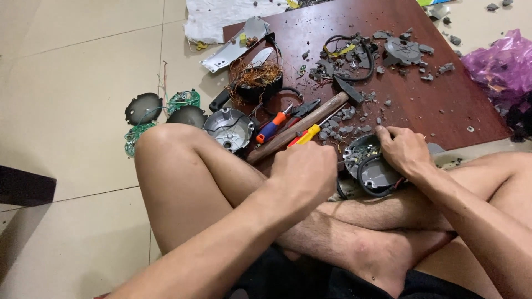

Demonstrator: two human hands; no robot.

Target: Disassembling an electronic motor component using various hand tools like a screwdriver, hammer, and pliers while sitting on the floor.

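I sit cross-legged on the floor at the edge of a dark red wooden board. My right hand holds a round grey housing, with a black cable looped around it, down on my leg. My left hand is closed in a fist right beside it, and a thin tool tip sticks out of the fist toward the housing. A yellow-handled screwdriver lies just behind that fist.
A wooden-handled hammer, red-and-blue pliers, a tangle of copper wire, black cables and grey plastic shards lie on the board. A grey metal shell, black discs and green circuit boards lie left. A purple bag sits right.
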